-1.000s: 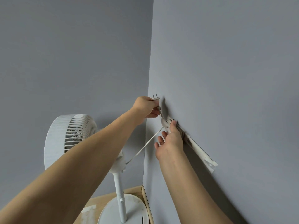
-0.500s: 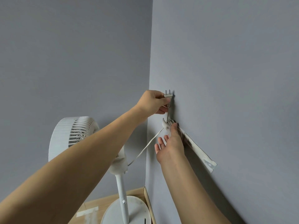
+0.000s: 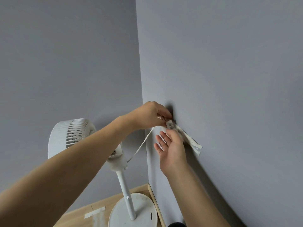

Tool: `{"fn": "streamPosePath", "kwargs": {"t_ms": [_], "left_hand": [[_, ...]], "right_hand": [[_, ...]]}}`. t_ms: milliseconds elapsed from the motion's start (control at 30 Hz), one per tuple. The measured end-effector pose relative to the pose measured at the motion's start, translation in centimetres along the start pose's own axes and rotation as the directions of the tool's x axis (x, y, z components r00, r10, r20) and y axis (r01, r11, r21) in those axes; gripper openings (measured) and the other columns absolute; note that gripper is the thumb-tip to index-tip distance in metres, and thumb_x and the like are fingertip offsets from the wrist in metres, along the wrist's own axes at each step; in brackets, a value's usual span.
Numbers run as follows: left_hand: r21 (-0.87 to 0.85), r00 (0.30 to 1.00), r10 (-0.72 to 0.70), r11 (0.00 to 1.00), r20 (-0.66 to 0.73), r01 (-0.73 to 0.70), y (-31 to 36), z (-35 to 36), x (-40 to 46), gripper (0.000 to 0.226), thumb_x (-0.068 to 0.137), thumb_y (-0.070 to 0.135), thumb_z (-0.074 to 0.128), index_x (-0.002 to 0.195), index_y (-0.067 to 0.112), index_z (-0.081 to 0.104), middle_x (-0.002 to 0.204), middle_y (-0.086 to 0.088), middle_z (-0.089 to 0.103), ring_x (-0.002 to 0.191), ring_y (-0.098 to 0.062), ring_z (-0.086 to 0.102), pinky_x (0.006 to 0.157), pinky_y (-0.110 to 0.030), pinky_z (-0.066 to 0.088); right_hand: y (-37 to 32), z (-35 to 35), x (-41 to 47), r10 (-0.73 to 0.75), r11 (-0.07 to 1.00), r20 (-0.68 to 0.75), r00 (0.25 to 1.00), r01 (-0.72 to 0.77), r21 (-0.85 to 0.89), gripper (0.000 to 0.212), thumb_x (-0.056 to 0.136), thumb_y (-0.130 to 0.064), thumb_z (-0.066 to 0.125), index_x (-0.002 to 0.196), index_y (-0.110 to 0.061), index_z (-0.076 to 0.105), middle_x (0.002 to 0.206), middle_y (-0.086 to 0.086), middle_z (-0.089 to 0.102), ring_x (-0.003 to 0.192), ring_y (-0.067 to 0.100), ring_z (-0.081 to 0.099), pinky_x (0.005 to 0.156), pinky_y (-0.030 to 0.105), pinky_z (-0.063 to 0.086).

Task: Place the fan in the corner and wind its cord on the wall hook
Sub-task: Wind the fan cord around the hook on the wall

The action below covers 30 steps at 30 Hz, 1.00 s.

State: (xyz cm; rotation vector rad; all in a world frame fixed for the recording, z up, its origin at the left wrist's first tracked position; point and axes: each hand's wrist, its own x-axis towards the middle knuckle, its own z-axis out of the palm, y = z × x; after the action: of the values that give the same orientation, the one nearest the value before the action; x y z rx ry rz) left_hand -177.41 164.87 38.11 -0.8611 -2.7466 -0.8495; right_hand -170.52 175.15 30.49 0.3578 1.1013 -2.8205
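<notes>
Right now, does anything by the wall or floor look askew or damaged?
Yes. The white strip behind the hook slants down the wall, its lower end standing off the surface as if peeling. On the floor, a tape scrap sits beside whitish scuffing. The fan stands upright.

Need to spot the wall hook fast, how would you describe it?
Find the room corner behind the white fan, then follow the cord up to the right-hand wall. The wall hook is the small white knob between both hands, at the upper end of a slanted white strip.
</notes>
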Motion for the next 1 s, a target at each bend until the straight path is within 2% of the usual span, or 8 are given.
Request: {"fn": "streamPosePath", "kwargs": {"t_ms": [133,267,400,600,700,800,933,1000], "left_hand": [[0.136,1.000,0.023,0.990,-0.013,-0.021,0.2,0.4,0.0,0.019,0.086,0.016,0.070,0.103,0.015,0.076,0.103,0.002,0.073,0.098,-0.011,0.064,0.091,-0.024,0.049],[0.162,0.999,0.015,0.987,0.033,-0.020,-0.4,0.6,0.5,0.019,0.089,0.012,0.065,0.102,0.017,0.078,0.109,0.002,0.069,0.103,-0.014,0.063,0.095,-0.034,0.048],[0.195,0.999,0.009,0.981,0.035,-0.015,-0.6,0.8,0.5,0.035,0.091,-0.004,0.053,0.107,0.016,0.077,0.118,0.002,0.062,0.109,-0.014,0.059,0.099,-0.025,0.044],[0.112,0.999,-0.017,0.994,-0.035,0.021,-0.3,0.4,0.2,0.047,0.085,-0.013,0.042,0.103,0.013,0.076,0.108,0.003,0.068,0.098,-0.010,0.060,0.093,-0.020,0.045],[0.128,1.000,-0.008,0.992,-0.025,0.011,-0.3,0.7,0.2,0.041,0.088,-0.009,0.046,0.103,0.013,0.077,0.108,0.002,0.067,0.098,-0.011,0.061,0.092,-0.022,0.046],[0.119,0.999,0.000,0.993,-0.032,0.004,-0.3,0.7,0.0,0.030,0.091,0.000,0.054,0.102,0.015,0.077,0.107,0.004,0.066,0.094,-0.008,0.060,0.087,-0.014,0.044],[0.116,0.998,0.019,0.993,-0.060,-0.012,-0.8,0.9,0.0,0.033,0.089,-0.004,0.052,0.099,0.013,0.078,0.105,0.003,0.067,0.095,-0.010,0.062,0.083,-0.009,0.043],[0.134,0.997,0.042,0.990,-0.063,-0.034,-0.9,1.0,0.0,0.041,0.085,-0.011,0.047,0.097,0.011,0.078,0.105,0.001,0.067,0.097,-0.013,0.063,0.085,-0.012,0.045]], "right_hand": [[0.0,0.4,-0.2,-0.058,0.993,-0.008,0.998,0.057,-0.107,0.023,0.087,-0.045,0.065,0.099,-0.025,0.065,0.115,-0.001,0.063,0.105,0.015,0.064,0.096,0.034,0.049],[-0.1,0.4,0.1,-0.054,0.995,-0.071,0.996,0.047,-0.093,0.038,0.091,-0.047,0.058,0.111,-0.015,0.060,0.116,0.002,0.063,0.101,0.017,0.064,0.097,0.035,0.048],[0.1,0.1,0.8,-0.051,0.996,-0.080,0.995,0.045,-0.074,0.036,0.098,-0.043,0.048,0.110,-0.010,0.056,0.119,0.006,0.064,0.101,0.020,0.063,0.096,0.034,0.048],[0.5,0.2,1.6,-0.069,0.997,-0.104,0.992,0.067,-0.026,0.047,0.101,-0.040,0.042,0.127,-0.002,0.053,0.110,0.007,0.064,0.092,0.020,0.064,0.088,0.031,0.048],[1.0,0.5,2.1,-0.135,0.989,-0.178,0.975,0.124,-0.075,0.046,0.100,-0.041,0.041,0.119,-0.002,0.060,0.103,0.006,0.067,0.081,0.013,0.067,0.075,0.029,0.050],[1.8,0.8,2.2,-0.234,0.968,-0.238,0.943,0.202,-0.150,0.043,0.099,-0.042,0.042,0.104,-0.006,0.064,0.099,0.006,0.070,0.076,0.011,0.068,0.085,0.034,0.052],[2.1,0.8,2.1,-0.278,0.959,-0.237,0.931,0.254,-0.129,0.041,0.100,-0.041,0.041,0.096,-0.007,0.063,0.098,0.008,0.070,0.083,0.016,0.070,0.074,0.027,0.052],[2.1,0.8,2.1,-0.262,0.965,-0.224,0.939,0.247,-0.091,0.036,0.102,-0.035,0.040,0.087,-0.010,0.062,0.101,0.010,0.069,0.088,0.020,0.069,0.079,0.028,0.050]]}}
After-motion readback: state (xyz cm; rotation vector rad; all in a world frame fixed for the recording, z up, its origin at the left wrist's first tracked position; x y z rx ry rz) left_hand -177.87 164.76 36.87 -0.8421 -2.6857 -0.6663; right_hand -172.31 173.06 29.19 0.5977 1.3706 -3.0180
